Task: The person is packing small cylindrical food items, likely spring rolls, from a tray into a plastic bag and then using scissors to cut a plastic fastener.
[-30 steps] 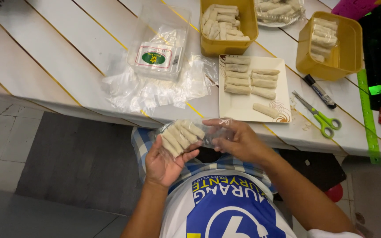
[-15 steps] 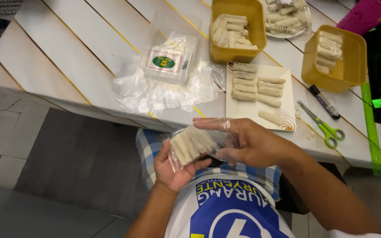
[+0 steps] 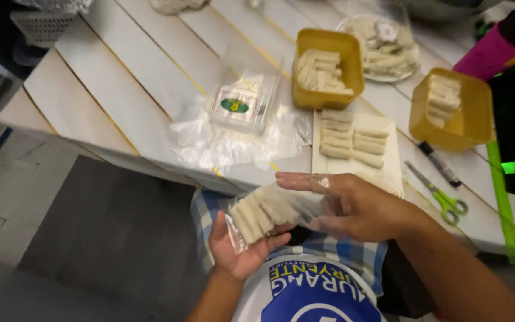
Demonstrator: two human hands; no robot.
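At the bottom centre of the frame the person wears a white T-shirt point(image 3: 251, 298) with a large blue round print point(image 3: 323, 304) on the chest, edged by curved lettering in blue and yellow (seen upside down from the head camera). Above it, across the lap, shows a blue-and-white checked cloth point(image 3: 353, 253), plaid in pattern. Both forearms are bare, with no sleeves reaching them. The left hand point(image 3: 239, 253) and right hand point(image 3: 353, 209) carry no gloves, rings or watch.

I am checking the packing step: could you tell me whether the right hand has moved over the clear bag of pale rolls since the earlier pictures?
Yes. The right hand has opened flat above the clear bag of pale rolls, reaching toward the white table's edge.
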